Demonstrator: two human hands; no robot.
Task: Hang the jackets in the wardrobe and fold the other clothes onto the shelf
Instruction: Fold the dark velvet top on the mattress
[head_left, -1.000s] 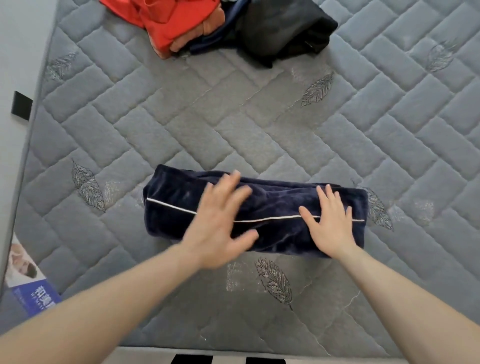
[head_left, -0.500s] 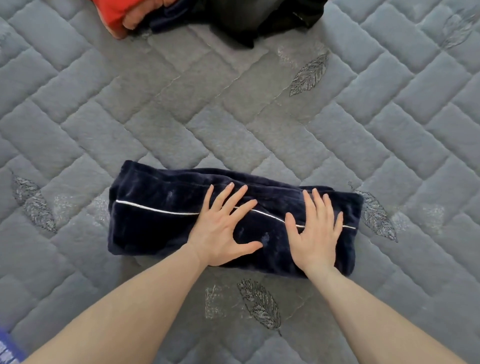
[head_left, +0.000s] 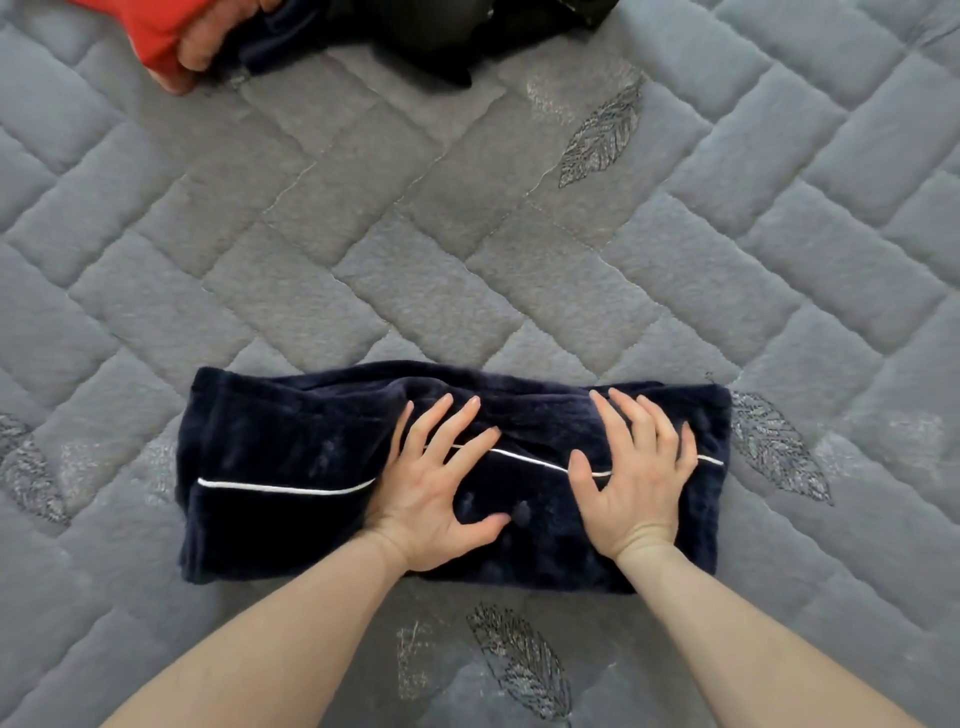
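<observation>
Both flat, spread palms, left hand (head_left: 434, 486) and right hand (head_left: 636, 480), press the folded navy garment (head_left: 291, 447) (gripping nothing).

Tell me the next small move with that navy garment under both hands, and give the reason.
Probably fold it in half, left end over right. The navy garment lies as a long flat strip on the mattress, with the left hand and right hand pressed open on it, so it looks smoothed and ready.
</observation>
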